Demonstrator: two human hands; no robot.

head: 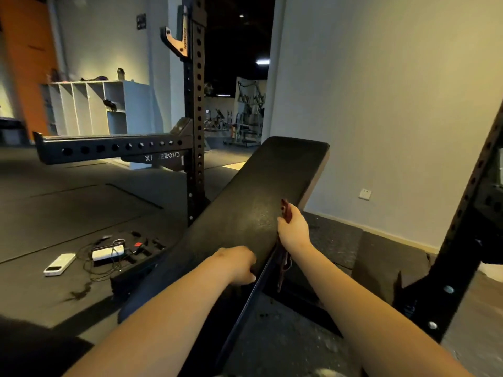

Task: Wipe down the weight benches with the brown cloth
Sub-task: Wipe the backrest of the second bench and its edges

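Note:
A long black padded weight bench (253, 194) runs from the bottom centre up toward the white wall, tilted in the view. My right hand (294, 229) grips the brown cloth (285, 210) at the bench's right edge; part of the cloth sticks up above my fingers and a strip of it hangs down below the pad by the frame. My left hand (241, 263) rests on the near part of the pad with its fingers curled over the right edge.
A black perforated rack upright (194, 126) with a horizontal safety arm (109, 149) stands left of the bench. Another rack post (462, 221) rises at right. A white remote (60, 264), a charger with cables (107, 253) and small parts lie on the floor mats at left.

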